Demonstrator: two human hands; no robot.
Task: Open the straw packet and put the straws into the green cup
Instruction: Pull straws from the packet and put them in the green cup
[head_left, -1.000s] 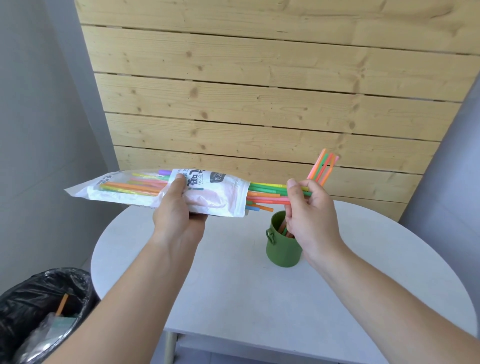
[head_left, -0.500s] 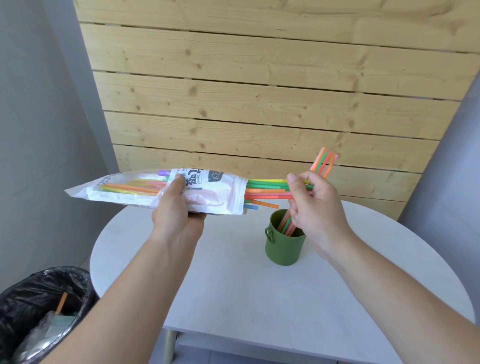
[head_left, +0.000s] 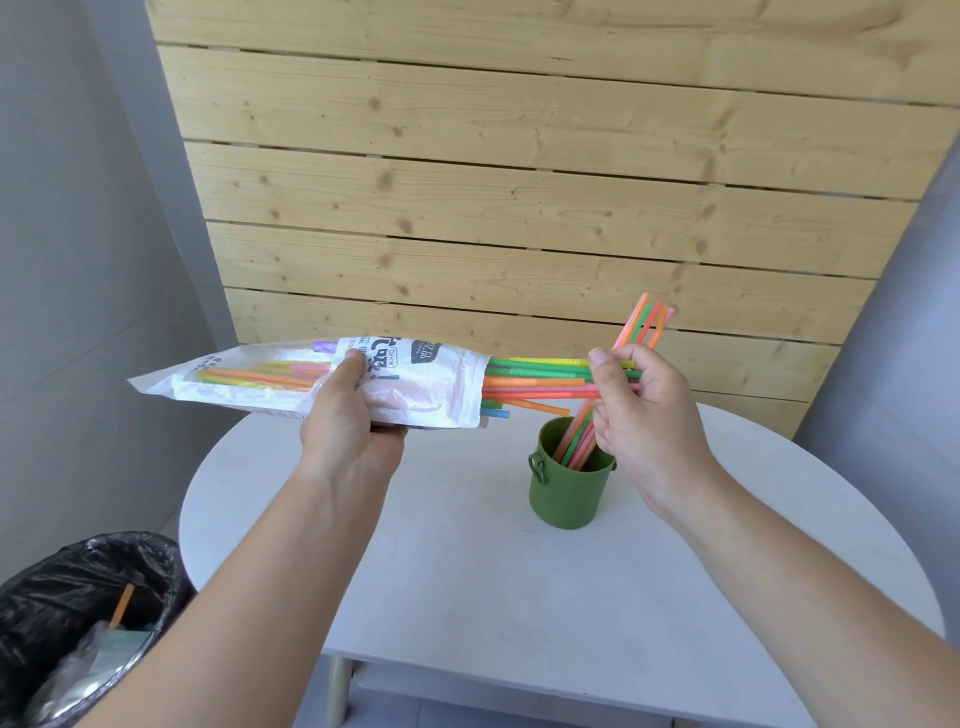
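My left hand (head_left: 349, 415) grips the white straw packet (head_left: 415, 384) at its middle and holds it level above the table. Several coloured straws (head_left: 540, 379) stick out of its open right end. My right hand (head_left: 644, 410) pinches the ends of those protruding straws between thumb and fingers. Below and just left of that hand stands the green cup (head_left: 569, 486) on the table. Several orange, green and pink straws lean in the green cup, their tops (head_left: 647, 322) rising behind my right hand.
The round white table (head_left: 467, 571) stands against a wooden plank wall (head_left: 519, 208). A bin with a black liner (head_left: 78, 623) sits on the floor at lower left, with an orange straw and wrapping in it. Grey walls flank both sides.
My right hand has drawn slightly rightward with the straw ends, pulling the straws further out of the packet. The left hand and packet stay nearly still.
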